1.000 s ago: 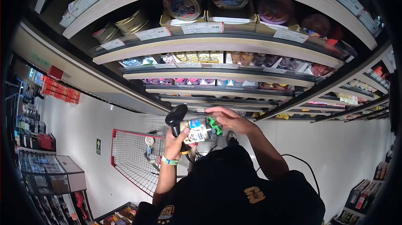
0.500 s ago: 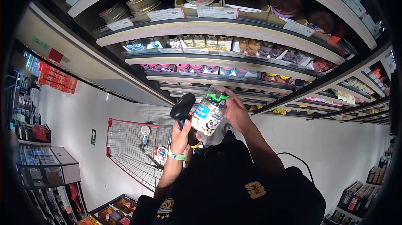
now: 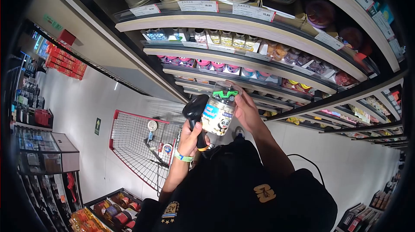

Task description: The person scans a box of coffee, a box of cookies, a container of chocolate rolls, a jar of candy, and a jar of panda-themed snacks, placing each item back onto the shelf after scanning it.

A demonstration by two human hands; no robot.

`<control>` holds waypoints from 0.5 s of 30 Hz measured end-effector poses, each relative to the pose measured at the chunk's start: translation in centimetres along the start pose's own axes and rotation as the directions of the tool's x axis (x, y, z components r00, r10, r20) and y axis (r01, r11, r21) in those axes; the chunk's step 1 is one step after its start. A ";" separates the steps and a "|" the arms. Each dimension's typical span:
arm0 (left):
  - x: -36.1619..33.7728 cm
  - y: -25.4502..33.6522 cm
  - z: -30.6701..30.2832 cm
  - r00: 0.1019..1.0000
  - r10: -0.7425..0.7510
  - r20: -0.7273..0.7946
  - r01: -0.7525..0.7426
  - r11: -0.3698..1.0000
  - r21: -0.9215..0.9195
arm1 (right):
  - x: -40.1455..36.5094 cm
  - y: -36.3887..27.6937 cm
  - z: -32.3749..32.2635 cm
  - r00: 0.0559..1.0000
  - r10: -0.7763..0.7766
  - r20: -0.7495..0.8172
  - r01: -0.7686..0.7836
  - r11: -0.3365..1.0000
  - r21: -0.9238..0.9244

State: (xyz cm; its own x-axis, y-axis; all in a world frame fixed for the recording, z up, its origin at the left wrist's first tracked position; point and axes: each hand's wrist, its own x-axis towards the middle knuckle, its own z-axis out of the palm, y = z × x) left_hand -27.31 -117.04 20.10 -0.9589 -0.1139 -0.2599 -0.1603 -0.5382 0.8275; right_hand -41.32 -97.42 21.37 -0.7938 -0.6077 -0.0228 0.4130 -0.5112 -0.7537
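Note:
My left hand [image 3: 188, 140] is closed round the handle of a black handheld scanner [image 3: 196, 110] with an orange end. Just to its right is a clear plastic jar [image 3: 217, 117] with a blue label, a panda picture and pale contents. A green toy car [image 3: 225, 95] shows inside the jar's clear top. My right hand [image 3: 244, 110] grips the jar's upper right side with its fingers. The scanner's head is close beside the jar's left side.
Shelves [image 3: 242, 23] of jars and tins with price labels rise in front. A red-rimmed shopping cart [image 3: 140, 150] stands at the left, holding a few items. Bottles fill a display bin [image 3: 116, 210] at the lower left. A dark cable hangs at the right.
The view has shifted, so the shelves appear farther right and the cart slightly right. The jar has turned a little, and the green car now shows side-on more clearly.

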 end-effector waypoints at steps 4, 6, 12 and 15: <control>0.0 0.4 0.0 1.000 0.022 -0.011 -0.022 1.000 -0.004 | 1.0 0.2 0.3 1.000 0.007 0.028 -0.007 1.000 -0.015; 0.1 0.4 -0.2 0.999 0.039 -0.023 -0.040 0.999 -0.021 | 1.3 0.4 0.4 0.999 0.011 0.046 -0.010 1.000 -0.016; 0.1 1.4 -0.5 0.997 0.037 -0.073 -0.042 0.996 -0.079 | 2.2 1.2 1.4 0.997 0.020 0.075 -0.020 1.000 0.006; 0.4 1.5 -1.2 0.998 0.063 -0.015 -0.064 0.997 -0.050 | 2.7 1.2 2.0 0.995 0.028 0.099 -0.028 1.000 0.003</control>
State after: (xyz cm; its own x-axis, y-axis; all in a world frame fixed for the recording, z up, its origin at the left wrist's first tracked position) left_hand -27.67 -118.94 20.65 -0.9634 -0.1604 -0.2147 -0.0869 -0.5711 0.8163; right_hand -42.04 -100.87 21.66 -0.7338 -0.6791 0.0217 0.4363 -0.4954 -0.7511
